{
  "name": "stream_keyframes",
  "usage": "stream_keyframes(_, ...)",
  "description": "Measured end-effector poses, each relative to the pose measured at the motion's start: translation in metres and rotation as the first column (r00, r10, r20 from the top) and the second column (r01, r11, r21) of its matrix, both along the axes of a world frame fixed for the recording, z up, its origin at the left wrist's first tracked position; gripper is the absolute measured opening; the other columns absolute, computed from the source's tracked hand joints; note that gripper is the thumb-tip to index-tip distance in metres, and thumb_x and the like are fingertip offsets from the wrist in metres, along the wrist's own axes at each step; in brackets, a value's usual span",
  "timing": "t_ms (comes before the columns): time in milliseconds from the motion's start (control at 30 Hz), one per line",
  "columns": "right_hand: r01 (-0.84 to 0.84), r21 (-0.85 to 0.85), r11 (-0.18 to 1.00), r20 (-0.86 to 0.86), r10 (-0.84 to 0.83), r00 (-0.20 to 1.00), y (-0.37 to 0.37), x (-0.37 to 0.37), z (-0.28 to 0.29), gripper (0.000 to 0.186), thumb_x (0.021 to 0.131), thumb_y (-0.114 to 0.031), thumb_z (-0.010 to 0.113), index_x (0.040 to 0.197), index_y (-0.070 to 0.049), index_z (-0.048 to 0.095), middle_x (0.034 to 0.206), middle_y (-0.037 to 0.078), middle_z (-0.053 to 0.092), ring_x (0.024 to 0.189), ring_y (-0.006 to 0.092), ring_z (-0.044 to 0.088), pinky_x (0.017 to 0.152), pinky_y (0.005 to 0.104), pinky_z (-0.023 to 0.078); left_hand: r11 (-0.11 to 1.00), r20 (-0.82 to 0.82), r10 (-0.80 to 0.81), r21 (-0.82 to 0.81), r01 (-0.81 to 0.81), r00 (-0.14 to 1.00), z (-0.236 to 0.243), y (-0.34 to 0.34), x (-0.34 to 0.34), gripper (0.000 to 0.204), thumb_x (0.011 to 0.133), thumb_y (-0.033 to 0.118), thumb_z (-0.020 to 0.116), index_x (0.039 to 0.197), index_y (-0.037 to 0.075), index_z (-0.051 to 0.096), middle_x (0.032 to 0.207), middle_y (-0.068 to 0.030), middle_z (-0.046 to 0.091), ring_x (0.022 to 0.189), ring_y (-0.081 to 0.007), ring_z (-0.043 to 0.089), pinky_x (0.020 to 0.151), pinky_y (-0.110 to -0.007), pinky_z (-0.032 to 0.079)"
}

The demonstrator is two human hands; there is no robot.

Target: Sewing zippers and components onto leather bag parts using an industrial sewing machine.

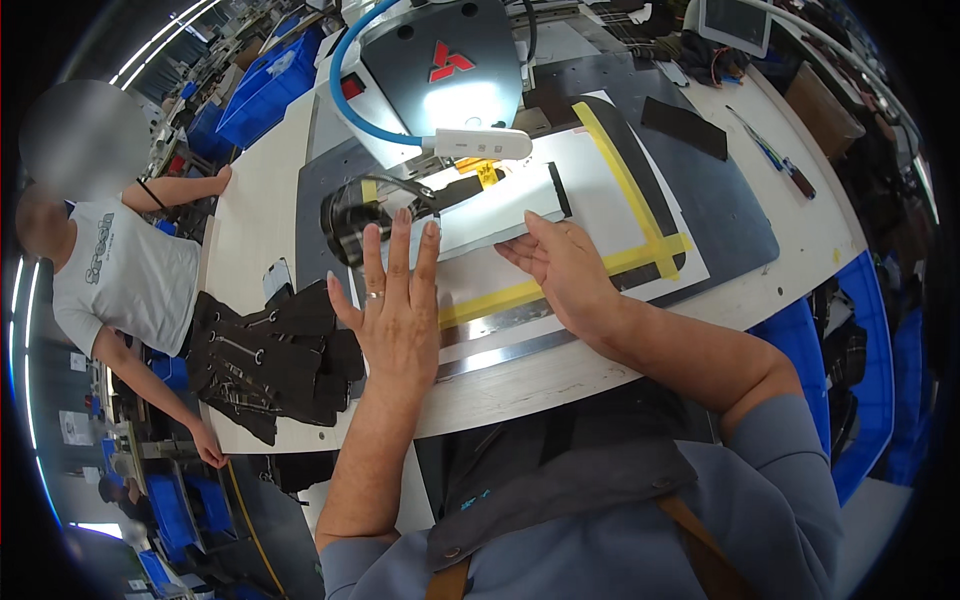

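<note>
A long white panel (500,214) with a dark strip at its right end lies under the bright machine light. My right hand (572,272) grips the panel's near edge, thumb on top and fingers curled along the edge. My left hand (398,312), a ring on one finger, is stretched out with its fingers spread. Its fingertips reach the panel's left end. Just beyond them is a rounded black machine part (348,222), blurred. Yellow tape (612,165) frames the white sheet beneath. A yellow-orange piece (487,172) shows behind the panel.
A dark grey machine head (445,62) with a blue hose (338,75) and white control unit (482,144) rises behind. Black fabric pieces with metal fittings (270,350) hang over the table's left edge, near another person (130,265). Tools (770,150) and a black strip (685,128) lie right.
</note>
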State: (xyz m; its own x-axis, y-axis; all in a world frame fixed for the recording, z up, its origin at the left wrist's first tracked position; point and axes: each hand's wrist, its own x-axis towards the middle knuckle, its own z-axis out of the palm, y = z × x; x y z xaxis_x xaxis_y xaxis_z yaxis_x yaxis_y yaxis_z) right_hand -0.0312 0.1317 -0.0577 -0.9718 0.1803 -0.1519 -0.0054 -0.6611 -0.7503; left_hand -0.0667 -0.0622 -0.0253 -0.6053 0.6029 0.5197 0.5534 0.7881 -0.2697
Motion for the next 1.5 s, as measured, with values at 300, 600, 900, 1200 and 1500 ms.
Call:
stream_keyframes(300, 0.071, 0.167, 0.983, -0.067, -0.061, 0.996, 0.032, -0.006, 0.024, 0.072, 0.102, -0.040, 0.058, 0.150, 0.006, 0.033, 0.127, 0.010, 0.053, 0.125, 0.0136, 0.046, 0.110, 0.0337, 0.037, 0.858, 0.357, -0.510, 0.137, 0.496, 0.783, 0.010, 0.060, -0.007, 0.019, 0.080, 0.002, 0.065, 0.097, 0.009, 0.072, 0.079, -0.0052, 0.070, 0.073, -0.0231, 0.068, 0.075, -0.038, 0.053)
stream_keyframes(600, -0.193, 0.756, 0.626, 0.210, 0.048, 0.977, 0.103, -0.031, 0.027, 0.059, 0.104, -0.046, 0.049, 0.142, -0.001, 0.053, 0.126, 0.020, 0.060, 0.115, 0.0298, 0.059, 0.099, 0.0381, 0.045, 0.902, 0.540, -0.428, 0.310, 0.302, 0.725, 0.008, 0.105, -0.066, 0.021, 0.092, 0.018, 0.065, 0.107, 0.006, 0.074, 0.085, -0.0166, 0.072, 0.080, -0.0349, 0.070, 0.073, -0.043, 0.054)
stream_keyframes(900, 0.042, 0.993, -0.109, -0.032, 0.094, 0.995, 0.113, -0.049, 0.016, 0.056, 0.106, -0.046, 0.045, 0.151, -0.013, 0.049, 0.131, 0.021, 0.060, 0.130, 0.0345, 0.050, 0.112, 0.0431, 0.039, 0.760, 0.204, -0.101, -0.616, 0.208, 0.974, -0.009, 0.149, -0.126, 0.026, 0.082, 0.011, 0.071, 0.108, 0.004, 0.074, 0.106, -0.0140, 0.071, 0.102, -0.0287, 0.070, 0.084, -0.040, 0.056)
stream_keyframes(1200, -0.011, 0.966, -0.259, 0.101, 0.338, 0.936, 0.137, -0.070, 0.022, 0.040, 0.093, -0.037, 0.069, 0.124, -0.013, 0.075, 0.130, 0.015, 0.063, 0.122, 0.0288, 0.053, 0.108, 0.0392, 0.042, 0.888, 0.396, -0.320, -0.192, 0.419, 0.861, 0.014, 0.088, -0.123, 0.014, 0.084, 0.004, 0.068, 0.096, 0.003, 0.076, 0.101, -0.0132, 0.073, 0.100, -0.0301, 0.070, 0.088, -0.038, 0.055)
stream_keyframes(1500, 0.134, 0.980, -0.147, -0.043, 0.504, 0.863, 0.136, -0.091, 0.017, 0.039, 0.082, -0.023, 0.080, 0.117, -0.005, 0.076, 0.133, 0.010, 0.061, 0.127, 0.0266, 0.050, 0.110, 0.0388, 0.040, 0.877, 0.632, -0.477, 0.293, 0.382, 0.611, 0.024, 0.076, -0.091, 0.027, 0.089, 0.004, 0.068, 0.115, -0.003, 0.071, 0.130, -0.0197, 0.066, 0.121, -0.0357, 0.062, 0.104, -0.040, 0.049)
